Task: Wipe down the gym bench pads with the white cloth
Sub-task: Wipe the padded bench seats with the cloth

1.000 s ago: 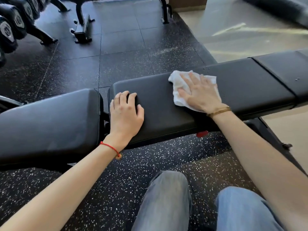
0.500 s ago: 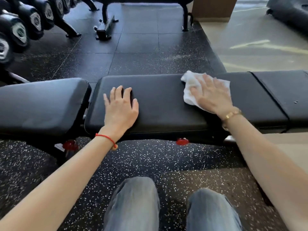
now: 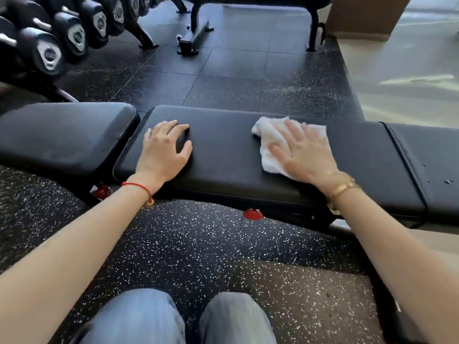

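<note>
A black gym bench lies across the view in three pads: a left pad (image 3: 64, 135), a long middle pad (image 3: 223, 155) and a right pad (image 3: 432, 165). The white cloth (image 3: 267, 142) lies crumpled on the middle pad's right half. My right hand (image 3: 305, 152) presses flat on the cloth, fingers spread. My left hand (image 3: 165, 150) rests palm down on the middle pad's left end, holding nothing.
A rack of black dumbbells (image 3: 49, 53) stands at the far left. Another bench frame (image 3: 196, 38) sits behind on the dark rubber floor. Red knobs (image 3: 252, 214) show under the bench. My knees in jeans (image 3: 139, 319) are at the bottom. Pale flooring (image 3: 409, 70) lies to the right.
The view has swung left and levelled, showing more of the dumbbell rack. My right hand stays pressed on the cloth, which has slid a little along the middle pad; my left hand stays put.
</note>
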The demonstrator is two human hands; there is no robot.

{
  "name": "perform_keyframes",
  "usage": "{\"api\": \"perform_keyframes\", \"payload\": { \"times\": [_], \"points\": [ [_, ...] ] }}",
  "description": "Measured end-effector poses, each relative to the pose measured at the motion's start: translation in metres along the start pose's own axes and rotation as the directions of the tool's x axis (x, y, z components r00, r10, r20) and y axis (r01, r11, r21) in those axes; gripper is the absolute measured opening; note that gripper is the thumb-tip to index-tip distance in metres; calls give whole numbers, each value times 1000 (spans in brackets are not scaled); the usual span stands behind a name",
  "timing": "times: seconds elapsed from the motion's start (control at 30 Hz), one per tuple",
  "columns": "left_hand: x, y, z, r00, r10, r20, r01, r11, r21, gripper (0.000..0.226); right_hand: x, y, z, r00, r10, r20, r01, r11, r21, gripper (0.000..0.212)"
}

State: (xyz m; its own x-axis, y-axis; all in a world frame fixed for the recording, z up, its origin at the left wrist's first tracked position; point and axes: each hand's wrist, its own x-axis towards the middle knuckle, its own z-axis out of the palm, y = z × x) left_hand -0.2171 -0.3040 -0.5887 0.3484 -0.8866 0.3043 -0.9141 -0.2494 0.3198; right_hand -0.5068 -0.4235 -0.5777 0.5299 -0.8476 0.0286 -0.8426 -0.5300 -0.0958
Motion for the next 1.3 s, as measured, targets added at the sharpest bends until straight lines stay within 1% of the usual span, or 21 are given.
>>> {"api": "perform_keyframes", "payload": {
  "times": [0.07,0.1,0.17,0.23,0.3,0.37,0.43,0.53,0.6,0.67,0.73,0.83,0.9,0.97,1.03,1.13,1.2,1.23,1.3],
  "points": [
    [0,0,0,1000,1,-17,-1,1000,2,43,34,-11,-3,999,47,14,-47,999,4,62],
    [0,0,1,1000,4,-21,-4,1000,1,43,46,-24,-4,999,32,20,-32,999,9,61],
    [1,0,0,1000,10,-20,-10,1000,-1,43,53,-53,0,998,-64,12,64,998,-18,60],
    [0,-3,0,1000,13,-13,-13,1000,-8,44,36,-75,5,985,-173,-4,172,984,-52,60],
    [-1,-5,-1,1000,18,5,-18,1000,-8,46,5,-76,7,963,-269,-11,268,961,-70,66],
    [-1,-7,-1,1000,26,5,-26,1000,0,46,-20,-59,7,951,-309,-1,308,949,-63,69],
    [-1,-6,-1,1000,30,6,-30,1000,5,46,-33,-30,7,966,-260,-4,260,965,-39,72],
    [0,-2,0,1000,12,10,-12,1000,13,47,-10,7,3,998,-61,-9,61,998,-30,68],
    [1,-1,1,1000,-1,2,1,1000,12,47,23,4,-1,999,17,-50,-21,996,-88,63],
    [0,0,1,1000,-1,-2,1,1000,8,46,49,-22,-3,999,17,-51,-21,995,-94,60],
    [0,-1,1,1000,2,2,-2,1000,15,47,56,-56,1,998,-62,-32,58,993,-105,59],
    [0,-2,1,1000,6,10,-6,1000,20,47,25,-86,8,977,-211,-32,206,972,-112,61],
    [0,-3,1,1000,10,17,-11,1000,19,48,-7,-80,8,955,-297,-27,295,954,-55,63],
    [0,-5,1,1000,13,26,-14,1000,24,48,-32,-61,8,949,-316,-13,316,949,-8,66],
    [-1,-5,1,1000,5,30,-5,1000,17,48,-34,-32,6,963,-268,-9,268,963,-20,68],
    [-1,-2,1,999,-10,30,10,1000,12,48,5,0,3,997,-76,13,76,997,-32,64],
    [-2,1,2,999,-14,34,13,1000,24,48,37,-2,-2,999,39,10,-39,999,1,62],
    [-3,2,2,999,-18,36,17,999,33,48,48,-9,-3,998,61,8,-61,998,8,62],
    [-3,5,2,999,-29,41,27,998,50,48,55,-27,-2,999,32,16,-32,999,20,61]
  ]
}}
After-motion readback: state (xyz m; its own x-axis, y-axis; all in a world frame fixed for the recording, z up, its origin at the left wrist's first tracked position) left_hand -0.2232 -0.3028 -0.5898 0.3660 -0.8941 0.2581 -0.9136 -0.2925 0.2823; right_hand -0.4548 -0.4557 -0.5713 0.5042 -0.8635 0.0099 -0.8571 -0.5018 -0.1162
